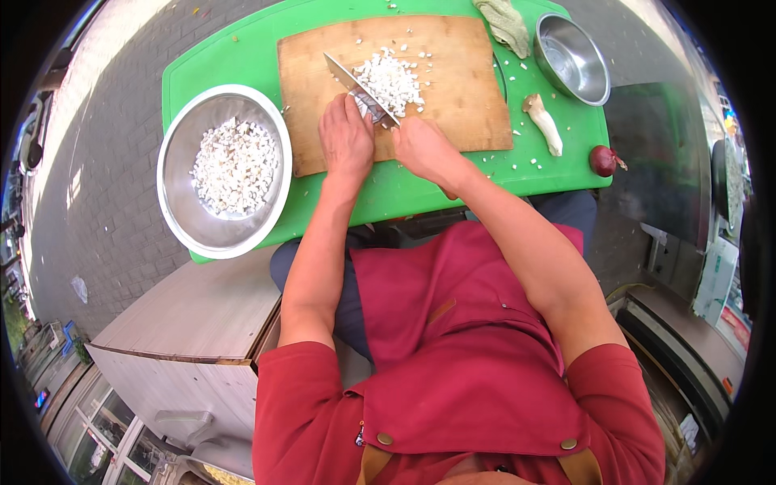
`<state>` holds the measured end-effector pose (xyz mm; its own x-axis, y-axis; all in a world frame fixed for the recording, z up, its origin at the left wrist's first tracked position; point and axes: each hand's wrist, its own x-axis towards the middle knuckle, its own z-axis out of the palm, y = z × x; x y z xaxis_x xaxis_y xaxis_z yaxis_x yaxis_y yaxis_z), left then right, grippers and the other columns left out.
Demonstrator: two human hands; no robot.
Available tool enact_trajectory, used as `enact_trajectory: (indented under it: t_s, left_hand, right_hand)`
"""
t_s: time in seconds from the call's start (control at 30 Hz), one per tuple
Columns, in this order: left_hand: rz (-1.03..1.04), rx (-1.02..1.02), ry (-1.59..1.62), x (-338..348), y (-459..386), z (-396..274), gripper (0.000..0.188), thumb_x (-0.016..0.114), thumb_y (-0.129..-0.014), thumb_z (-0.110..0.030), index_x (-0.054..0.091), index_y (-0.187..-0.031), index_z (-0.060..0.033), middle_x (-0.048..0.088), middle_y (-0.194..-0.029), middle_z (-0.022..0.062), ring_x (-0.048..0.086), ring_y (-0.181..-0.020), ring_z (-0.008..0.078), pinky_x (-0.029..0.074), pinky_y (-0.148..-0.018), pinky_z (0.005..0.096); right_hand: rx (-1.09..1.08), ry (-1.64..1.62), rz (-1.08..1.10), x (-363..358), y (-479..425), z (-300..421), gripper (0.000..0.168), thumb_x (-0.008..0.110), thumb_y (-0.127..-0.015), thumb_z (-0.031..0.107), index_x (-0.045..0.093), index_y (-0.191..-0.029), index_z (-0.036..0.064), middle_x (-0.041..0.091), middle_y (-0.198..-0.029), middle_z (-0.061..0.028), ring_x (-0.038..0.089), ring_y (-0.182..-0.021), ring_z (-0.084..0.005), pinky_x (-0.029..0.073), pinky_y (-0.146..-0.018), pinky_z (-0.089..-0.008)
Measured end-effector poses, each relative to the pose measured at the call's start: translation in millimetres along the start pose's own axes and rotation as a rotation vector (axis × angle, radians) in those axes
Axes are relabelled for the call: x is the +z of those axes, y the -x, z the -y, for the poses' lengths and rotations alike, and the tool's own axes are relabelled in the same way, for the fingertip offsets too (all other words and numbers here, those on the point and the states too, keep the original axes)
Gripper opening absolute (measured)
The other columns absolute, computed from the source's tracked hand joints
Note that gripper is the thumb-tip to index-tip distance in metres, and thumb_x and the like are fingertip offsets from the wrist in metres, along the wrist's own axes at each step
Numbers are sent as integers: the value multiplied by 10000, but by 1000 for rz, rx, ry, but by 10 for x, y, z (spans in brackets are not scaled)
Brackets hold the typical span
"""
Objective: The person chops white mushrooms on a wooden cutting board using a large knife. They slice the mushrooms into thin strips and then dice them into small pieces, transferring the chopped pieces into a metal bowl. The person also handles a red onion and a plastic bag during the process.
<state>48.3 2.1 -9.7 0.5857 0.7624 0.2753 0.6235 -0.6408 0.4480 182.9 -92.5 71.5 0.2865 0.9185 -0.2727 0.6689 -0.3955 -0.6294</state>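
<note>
My right hand [424, 150] is closed around the handle of a kitchen knife [357, 86], whose broad blade points to the upper left over a wooden cutting board [461, 79]. Against the near side of the blade, my left hand [347, 134] holds down a piece of white mushroom [362, 103], partly hidden by fingers and blade. A pile of diced white mushroom [391, 79] lies just beyond the knife. To the left, a large steel bowl [225, 237] contains more small dice [235, 167]. One whole king oyster mushroom [545, 127] rests right of the board.
The board lies on a green plastic table [376, 203]. At its right are an empty steel bowl [570, 60], a green cloth [504, 25] and a red onion [603, 160]. A wooden cabinet [188, 309] stands at the lower left, a metal surface [658, 157] at the right.
</note>
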Motion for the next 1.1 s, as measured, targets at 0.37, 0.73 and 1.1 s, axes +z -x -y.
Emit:
enact_trajectory:
  t_s: [0.37, 0.73, 1.1]
  left_hand:
    - [-71, -21, 1, -179, 42, 51, 699, 761, -959, -318, 486, -1460, 83, 529, -1460, 269, 518, -1338, 436, 403, -1118, 531]
    - [18, 4, -83, -173, 30, 59, 566, 729, -966, -277, 539, -1374, 66, 581, -1388, 223, 551, -1284, 404, 432, -1081, 518]
    - [52, -44, -43, -238, 59, 93, 550, 734, -966, -278, 552, -1361, 59, 582, -1375, 218, 561, -1235, 413, 449, -1045, 528]
  right_hand:
    - [-169, 197, -51, -246, 405, 159, 320, 534, -1008, 133, 669, -777, -43, 658, -760, -343, 689, -729, -511, 570, -674, -556]
    - [-161, 114, 6, 67, 19, 15, 335, 548, -990, 136, 662, -742, -57, 670, -774, -329, 687, -747, -517, 576, -700, -560]
    - [-185, 251, 55, -112, 318, 130, 286, 548, -975, 127, 686, -820, -70, 679, -819, -350, 694, -776, -527, 575, -713, -565]
